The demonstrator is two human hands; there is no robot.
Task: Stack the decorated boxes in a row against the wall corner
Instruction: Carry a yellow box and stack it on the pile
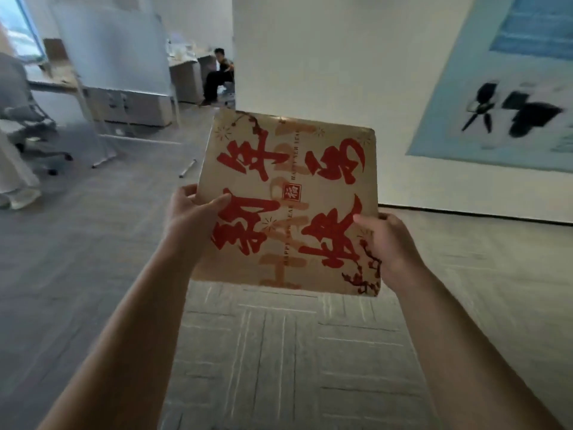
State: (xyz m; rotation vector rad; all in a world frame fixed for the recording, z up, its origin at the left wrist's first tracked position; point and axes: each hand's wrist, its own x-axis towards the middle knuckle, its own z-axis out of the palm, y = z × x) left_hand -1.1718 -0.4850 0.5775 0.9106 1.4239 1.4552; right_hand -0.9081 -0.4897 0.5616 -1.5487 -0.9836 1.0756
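Bare forearms, hands (198, 212); no sleeves visible.

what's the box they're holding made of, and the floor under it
The box looks like brown kraft cardboard with a matte finish: tan surface, flat red printed lettering, no glare. The floor looks like grey carpet tiles: dull, with square seams and woven line patterns, though blur leaves the texture uncertain.

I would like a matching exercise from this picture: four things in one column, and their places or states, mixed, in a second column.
Things:
1. decorated box
2. left hand
3. poster
4. whiteboard

Places or states:
a. grips the box's left edge
b. hangs on the wall at right
c. stands on the floor at far left
d. held in the air by both hands

Pairs: 1-d, 2-a, 3-b, 4-c
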